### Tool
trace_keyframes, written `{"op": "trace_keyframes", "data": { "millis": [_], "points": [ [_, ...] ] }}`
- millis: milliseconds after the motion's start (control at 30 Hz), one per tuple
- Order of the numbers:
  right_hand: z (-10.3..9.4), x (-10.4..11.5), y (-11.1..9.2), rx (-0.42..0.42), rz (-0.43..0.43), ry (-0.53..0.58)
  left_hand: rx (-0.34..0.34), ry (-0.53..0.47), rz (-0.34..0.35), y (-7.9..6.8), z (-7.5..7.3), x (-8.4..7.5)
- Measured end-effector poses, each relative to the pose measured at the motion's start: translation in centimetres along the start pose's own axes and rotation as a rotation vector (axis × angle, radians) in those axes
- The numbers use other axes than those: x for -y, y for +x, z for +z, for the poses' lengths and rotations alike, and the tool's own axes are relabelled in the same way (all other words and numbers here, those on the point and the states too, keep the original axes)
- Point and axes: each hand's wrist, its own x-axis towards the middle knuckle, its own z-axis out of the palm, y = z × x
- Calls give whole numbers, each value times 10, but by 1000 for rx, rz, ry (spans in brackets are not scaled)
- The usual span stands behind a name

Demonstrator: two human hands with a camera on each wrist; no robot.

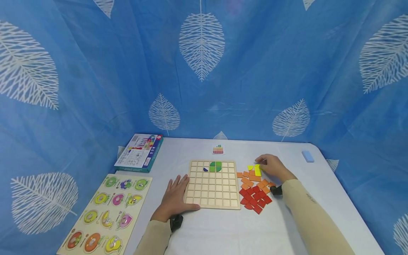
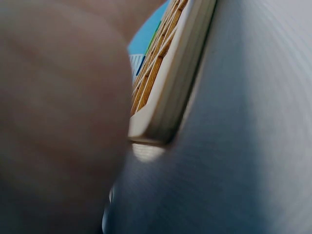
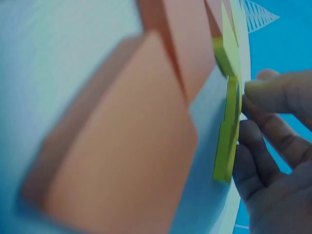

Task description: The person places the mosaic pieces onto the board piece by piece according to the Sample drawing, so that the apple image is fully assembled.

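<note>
A wooden grid board [image 1: 211, 202] lies on the white table. Four-part green leaf-like tiles [image 1: 215, 166] and a small dark blue piece [image 1: 205, 169] sit in its upper cells. My left hand [image 1: 175, 198] rests at the board's lower left corner, fingers spread along the left side and thumb along the near edge. To the board's right, my right hand [image 1: 272, 166] is at the yellow tiles [image 1: 257, 170], thumb beside them and fingers loosely bent. The right wrist view shows these yellow tiles [image 3: 225, 151] close to the fingertips; no piece is visibly gripped.
Orange tiles [image 1: 255, 178] and red tiles [image 1: 253, 198] lie loose right of the board. A picture card [image 1: 218, 149] is behind it. Leftward are a puzzle board [image 1: 105, 209] and a box [image 1: 138, 152]. A blue block [image 1: 307, 156] lies far right.
</note>
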Motion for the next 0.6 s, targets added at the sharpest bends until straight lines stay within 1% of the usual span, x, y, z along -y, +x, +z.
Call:
{"op": "trace_keyframes", "data": {
  "millis": [133, 300, 500, 600],
  "points": [
    [-1, -4, -2, 24, -2, 26, -1, -4, -4, -1, 0, 0],
    [1, -4, -1, 14, 4, 20, -4, -4, -5, 0, -1, 1],
    [4, -3, 2, 0, 15, -8, -3, 1, 1, 0, 0, 1],
    [5, -3, 2, -3, 4, -34, -6, 8, 2, -1, 1, 1]
  ]
}}
